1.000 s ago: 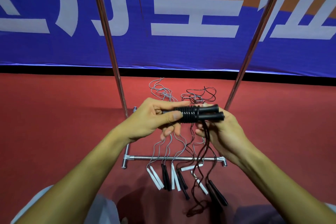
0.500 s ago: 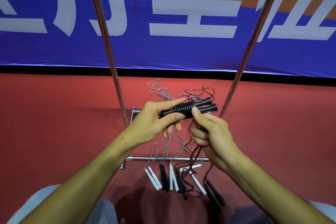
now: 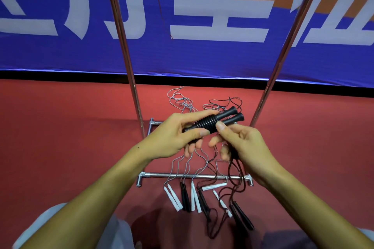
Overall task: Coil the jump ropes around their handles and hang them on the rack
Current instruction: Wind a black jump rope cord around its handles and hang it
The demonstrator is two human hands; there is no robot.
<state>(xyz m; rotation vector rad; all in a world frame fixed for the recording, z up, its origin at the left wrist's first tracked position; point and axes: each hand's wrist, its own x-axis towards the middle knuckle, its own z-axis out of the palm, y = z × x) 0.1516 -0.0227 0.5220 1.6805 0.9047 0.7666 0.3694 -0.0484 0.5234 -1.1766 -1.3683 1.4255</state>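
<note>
Head view: black coil-wrapped handles (image 3: 214,123) pinched between left grip (image 3: 178,137) and right grip (image 3: 240,143).

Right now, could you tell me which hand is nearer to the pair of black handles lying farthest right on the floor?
Right. The right hand is almost directly above that black handle pair, while the left hand is farther off, up and to the left, gripping the coiled handles.

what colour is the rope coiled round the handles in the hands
Black, like the handles it wraps; the coiled rope shows best in the head view.
</note>
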